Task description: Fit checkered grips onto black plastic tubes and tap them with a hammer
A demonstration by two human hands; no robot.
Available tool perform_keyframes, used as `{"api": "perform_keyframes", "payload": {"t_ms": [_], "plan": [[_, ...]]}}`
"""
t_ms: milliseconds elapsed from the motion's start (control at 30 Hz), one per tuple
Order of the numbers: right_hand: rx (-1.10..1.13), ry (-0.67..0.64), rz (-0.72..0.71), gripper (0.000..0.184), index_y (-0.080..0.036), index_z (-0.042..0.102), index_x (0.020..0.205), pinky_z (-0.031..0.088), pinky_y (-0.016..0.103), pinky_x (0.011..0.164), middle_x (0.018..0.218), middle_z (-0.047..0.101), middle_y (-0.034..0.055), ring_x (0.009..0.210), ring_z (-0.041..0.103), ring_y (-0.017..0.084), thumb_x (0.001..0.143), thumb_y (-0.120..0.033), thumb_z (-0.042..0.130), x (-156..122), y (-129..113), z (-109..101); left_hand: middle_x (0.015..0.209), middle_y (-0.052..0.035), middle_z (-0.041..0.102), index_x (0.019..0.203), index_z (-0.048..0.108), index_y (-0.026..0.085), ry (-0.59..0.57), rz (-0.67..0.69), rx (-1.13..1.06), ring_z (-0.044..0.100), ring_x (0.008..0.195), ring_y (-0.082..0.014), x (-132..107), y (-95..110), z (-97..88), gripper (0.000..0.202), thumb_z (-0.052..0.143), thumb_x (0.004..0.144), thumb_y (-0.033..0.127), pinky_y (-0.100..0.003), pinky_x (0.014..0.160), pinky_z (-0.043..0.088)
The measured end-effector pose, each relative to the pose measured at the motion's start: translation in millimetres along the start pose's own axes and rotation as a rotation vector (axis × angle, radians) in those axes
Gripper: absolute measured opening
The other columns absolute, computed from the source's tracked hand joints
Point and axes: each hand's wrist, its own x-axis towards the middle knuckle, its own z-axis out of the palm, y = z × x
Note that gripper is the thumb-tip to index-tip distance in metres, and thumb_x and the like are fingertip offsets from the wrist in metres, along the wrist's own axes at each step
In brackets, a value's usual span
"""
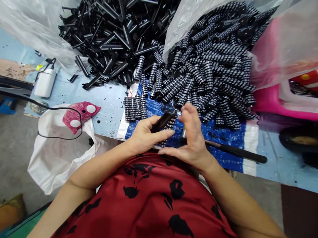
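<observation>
My left hand (143, 135) is closed around a dark, smooth plastic piece (161, 122). Against that piece lies a black-and-white checked strip or tube (170, 124), partly hidden by my thumb. Just to the right, my right hand (191, 143) is open with its fingers apart, slightly blurred, and appears to hold nothing. A tool with a long black handle (237, 152) lies on the blue sheet beside my right wrist. Left of the held piece, several checked tubes (134, 109) are lined up side by side.
Loose black plastic parts (107, 41) form a heap at the back. A heap of checked tubes (212, 72) is behind my right hand. A pink tub (269, 100) stands at the right. A white bag (55, 159), black cable (51, 137) and white box (45, 83) are left.
</observation>
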Motion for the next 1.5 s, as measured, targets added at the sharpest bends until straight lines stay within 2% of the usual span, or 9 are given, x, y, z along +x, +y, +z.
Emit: {"api": "perform_keyframes", "payload": {"t_ms": [100, 267, 533, 667, 833, 967, 1133, 1267, 1500], "plan": [[-0.198, -0.018, -0.137, 0.111, -0.028, 0.021, 0.172, 0.04, 0.058, 0.134, 0.167, 0.038, 0.0163, 0.159, 0.04, 0.036, 0.084, -0.061, 0.08, -3.1, 1.2, -6.4, 0.077, -0.0005, 0.058, 0.095, 0.068, 0.015, -0.01, -0.017, -0.029, 0.048, 0.065, -0.01, -2.7, 1.7, 1.1, 0.047, 0.084, 0.085, 0.058, -0.024, 0.059, 0.039], [-0.191, 0.101, -0.185, 0.113, -0.027, 0.021, 0.173, 0.047, 0.051, 0.128, 0.161, 0.043, 0.0161, 0.152, 0.048, 0.033, 0.083, -0.056, 0.083, -2.6, -14.3, -3.1, 0.07, -0.0015, 0.056, 0.087, 0.062, 0.015, 0.126, 0.018, -0.005, 0.04, 0.055, -0.0092, -2.1, -3.7, 10.4, 0.065, 0.052, 0.101, 0.078, -0.027, 0.054, 0.032], [-0.341, 0.111, -0.172, 0.106, -0.026, 0.019, 0.169, 0.05, 0.058, 0.124, 0.156, 0.046, 0.0187, 0.149, 0.05, 0.037, 0.086, -0.061, 0.074, -6.0, -11.9, 6.5, 0.086, -0.0023, 0.059, 0.101, 0.067, 0.016, 0.108, -0.008, -0.176, 0.049, 0.077, -0.0125, -6.3, -16.9, 19.4, 0.06, 0.073, 0.089, 0.075, -0.026, 0.071, 0.046], [-0.211, 0.085, -0.199, 0.108, -0.026, 0.022, 0.171, 0.048, 0.056, 0.127, 0.16, 0.046, 0.0169, 0.153, 0.047, 0.033, 0.084, -0.05, 0.08, -10.0, -11.6, 4.5, 0.081, -0.0001, 0.059, 0.102, 0.064, 0.017, 0.075, -0.1, -0.318, 0.05, 0.068, -0.0101, -7.6, -22.7, 15.3, 0.059, 0.084, 0.082, 0.068, -0.024, 0.064, 0.044], [0.127, -0.056, 0.244, 0.11, -0.021, 0.038, 0.164, 0.05, 0.045, 0.127, 0.164, 0.044, 0.0161, 0.153, 0.05, 0.028, 0.074, -0.057, 0.089, -13.2, -15.4, 5.8, 0.075, 0.0016, 0.059, 0.101, 0.06, 0.015, 0.152, -0.1, -0.333, 0.045, 0.053, -0.0061, -13.0, -30.8, 1.6, 0.056, 0.075, 0.09, 0.068, -0.021, 0.051, 0.033], [0.462, -0.189, 0.6, 0.099, -0.018, 0.05, 0.153, 0.06, 0.035, 0.11, 0.15, 0.058, 0.0155, 0.134, 0.064, 0.022, 0.074, -0.065, 0.086, 0.4, -14.5, 13.5, 0.068, 0.0062, 0.052, 0.112, 0.062, 0.016, 0.125, -0.145, -0.387, 0.033, 0.046, -0.0036, -17.8, -35.8, -3.1, 0.061, 0.086, 0.082, 0.064, -0.021, 0.044, 0.023], [0.338, -0.291, 0.558, 0.083, -0.019, 0.066, 0.142, 0.059, 0.026, 0.081, 0.143, 0.062, 0.0149, 0.118, 0.066, 0.02, 0.082, -0.075, 0.074, 7.9, -10.7, 19.1, 0.059, 0.0078, 0.043, 0.122, 0.069, 0.012, 0.009, -0.242, -0.397, 0.031, 0.042, -0.0034, -19.6, -37.9, -6.6, 0.075, 0.088, 0.077, 0.069, -0.021, 0.042, 0.02], [0.182, -0.259, 0.498, 0.078, -0.018, 0.075, 0.131, 0.061, 0.03, 0.093, 0.152, 0.054, 0.0161, 0.133, 0.061, 0.024, 0.085, -0.08, 0.067, 6.4, -12.1, 17.9, 0.063, 0.0077, 0.044, 0.114, 0.068, 0.013, -0.001, -0.286, -0.442, 0.033, 0.042, -0.0023, -18.8, -37.1, -8.0, 0.073, 0.091, 0.073, 0.068, -0.02, 0.041, 0.022], [0.162, -0.275, 0.505, 0.071, -0.022, 0.077, 0.126, 0.057, 0.044, 0.115, 0.127, 0.067, 0.013, 0.125, 0.065, 0.024, 0.087, -0.08, 0.064, 8.4, -5.1, 17.8, 0.064, 0.0069, 0.043, 0.11, 0.067, 0.014, 0.007, -0.205, -0.381, 0.033, 0.042, -0.0031, -14.5, -42.9, -3.4, 0.062, 0.081, 0.084, 0.069, -0.021, 0.04, 0.023]]}}
